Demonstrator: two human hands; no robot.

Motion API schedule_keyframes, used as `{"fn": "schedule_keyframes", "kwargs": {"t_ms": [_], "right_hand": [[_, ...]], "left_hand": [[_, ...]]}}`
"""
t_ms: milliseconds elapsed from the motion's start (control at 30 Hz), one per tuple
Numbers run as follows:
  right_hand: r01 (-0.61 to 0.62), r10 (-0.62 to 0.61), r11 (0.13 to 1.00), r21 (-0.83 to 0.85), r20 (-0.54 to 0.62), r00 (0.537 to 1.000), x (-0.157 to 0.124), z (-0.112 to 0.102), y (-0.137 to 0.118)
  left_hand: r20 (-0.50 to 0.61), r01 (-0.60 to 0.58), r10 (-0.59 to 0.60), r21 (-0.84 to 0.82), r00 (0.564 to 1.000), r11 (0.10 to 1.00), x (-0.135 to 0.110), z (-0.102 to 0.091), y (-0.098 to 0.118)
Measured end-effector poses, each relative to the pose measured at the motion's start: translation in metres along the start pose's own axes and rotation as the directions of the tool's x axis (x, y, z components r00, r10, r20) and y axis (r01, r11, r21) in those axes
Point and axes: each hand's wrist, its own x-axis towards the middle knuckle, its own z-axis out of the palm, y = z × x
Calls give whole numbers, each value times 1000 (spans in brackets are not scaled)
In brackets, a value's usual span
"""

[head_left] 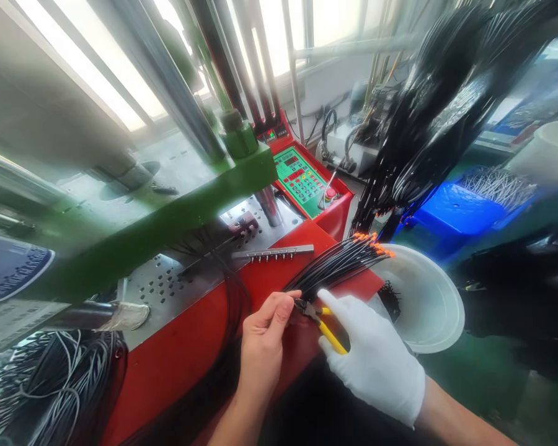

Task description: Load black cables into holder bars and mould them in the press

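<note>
Bright daylight; windows (330, 21) 10 to 12 o'clock, panes blown white. Glare streaks on steel column (177, 80), 11 o'clock. Deep shadow at 6 o'clock. Centre fairly sharp; edges smeared, stretched outward: black cable bundles (451, 87) at 2 o'clock badly blurred.

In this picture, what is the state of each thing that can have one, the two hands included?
Left hand, bare, thumb and fingertips pinched together
Right hand, gloved, gripping the pliers
Pliers, handles spread apart
Black cables, bunched, orange-tipped
Metal bar, set down, untouched by either hand
White tub, uncovered
Red button, cannot tell if pressed
</note>
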Motion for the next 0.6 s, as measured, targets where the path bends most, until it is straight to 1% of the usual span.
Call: {"fn": "schedule_keyframes", "kwargs": {"t_ms": [100, 200, 333, 467, 600], "right_hand": [[21, -22, 999, -49, -14, 1000, 1, 1, 2], [29, -30, 997, -66, -19, 999, 1, 2, 3], [11, -12, 1000, -16, -14, 1000, 0, 3, 1], [-62, 55, 992, 106, 76, 996, 0, 1, 0], [-172, 130, 956, 239, 181, 975, 3, -4, -7]], "left_hand": [[22, 4, -4, -2, 1000, 1000, 0, -1, -1], [25, -10, 9, 36, 1000, 999, 0, -2, 0], [36, -48, 46, 62, 998, 997, -1, -2, 3], [37, -61, 60, 30, 998, 998, -1, -1, 2], [47, -75, 75, 5, 996, 997, -1, 0, 1]]}}
